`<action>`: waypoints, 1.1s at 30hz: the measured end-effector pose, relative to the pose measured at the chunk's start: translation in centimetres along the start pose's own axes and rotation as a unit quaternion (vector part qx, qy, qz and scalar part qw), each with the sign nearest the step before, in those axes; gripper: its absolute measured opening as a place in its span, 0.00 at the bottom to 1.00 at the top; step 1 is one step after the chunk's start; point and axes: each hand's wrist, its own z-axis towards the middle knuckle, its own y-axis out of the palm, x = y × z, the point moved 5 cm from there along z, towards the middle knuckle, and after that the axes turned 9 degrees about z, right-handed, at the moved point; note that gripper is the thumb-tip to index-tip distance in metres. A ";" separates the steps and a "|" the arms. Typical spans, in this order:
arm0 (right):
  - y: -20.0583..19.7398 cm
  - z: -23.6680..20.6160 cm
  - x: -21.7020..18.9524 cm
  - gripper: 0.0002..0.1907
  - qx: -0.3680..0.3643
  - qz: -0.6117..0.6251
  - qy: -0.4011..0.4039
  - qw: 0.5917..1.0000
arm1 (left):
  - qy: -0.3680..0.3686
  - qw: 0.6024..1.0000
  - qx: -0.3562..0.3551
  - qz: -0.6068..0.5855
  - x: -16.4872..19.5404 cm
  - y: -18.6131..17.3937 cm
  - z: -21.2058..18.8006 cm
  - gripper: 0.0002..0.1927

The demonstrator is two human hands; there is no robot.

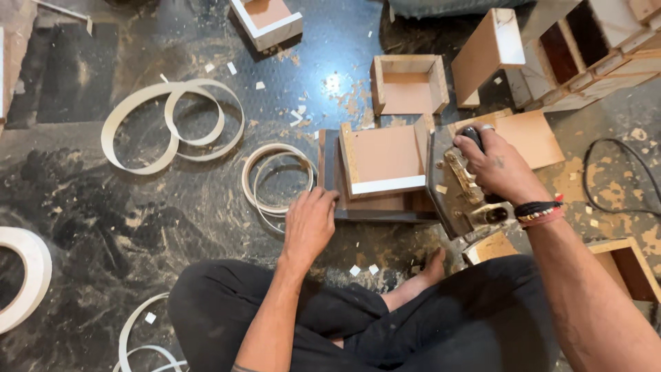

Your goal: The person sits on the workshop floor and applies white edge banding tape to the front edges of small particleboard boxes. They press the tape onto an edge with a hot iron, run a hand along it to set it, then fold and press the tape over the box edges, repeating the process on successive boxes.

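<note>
Hands [310, 224] on box [382, 162] and trimmer [458, 189]

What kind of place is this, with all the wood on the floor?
Probably a small woodworking shop, worked on the floor. Open wooden boxes lie around, coils of white edge strip curl nearby, and the right hand grips a power tool.

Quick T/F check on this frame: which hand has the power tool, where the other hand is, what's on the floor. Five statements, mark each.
1. The right hand grips a power tool. True.
2. The left hand is lifted clear of everything. False: it rests on the edge of the dark board under the open wooden box.
3. Coils of white edge strip lie on the floor. True.
4. The tool is at the left side of the box. False: it is at the right side.
5. A black cable lies at right. True.
</note>
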 end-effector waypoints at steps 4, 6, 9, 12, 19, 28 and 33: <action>-0.1 0.2 0.5 0.21 -0.014 0.018 0.025 0.999 | -0.042 0.999 -0.004 -0.027 -0.2 -0.1 0.1 0.10; 0.9 0.6 0.0 0.22 -0.027 0.002 -0.027 0.999 | -0.062 0.997 0.008 -0.041 -0.3 -0.2 0.2 0.10; 2.9 1.0 -1.5 0.24 -0.050 -0.034 -0.113 0.992 | -0.083 0.996 0.006 -0.039 -0.4 -0.3 0.3 0.11; 6.4 0.2 -3.0 0.25 -0.097 -0.046 -0.105 0.989 | -0.109 0.994 0.007 -0.029 -0.9 -0.4 0.4 0.12; 12.9 -1.5 -9.2 0.26 -0.139 -0.068 -0.184 0.971 | -0.190 0.980 0.003 -0.050 -2.9 0.1 -0.1 0.13; 9.5 0.0 -6.3 0.25 -0.090 -0.059 -0.166 0.980 | -0.052 0.992 0.075 -0.093 -0.1 -1.4 1.2 0.13; 3.5 2.0 -0.8 0.24 -0.026 -0.034 -0.165 0.985 | 0.079 0.990 0.099 -0.059 3.3 -1.6 1.3 0.15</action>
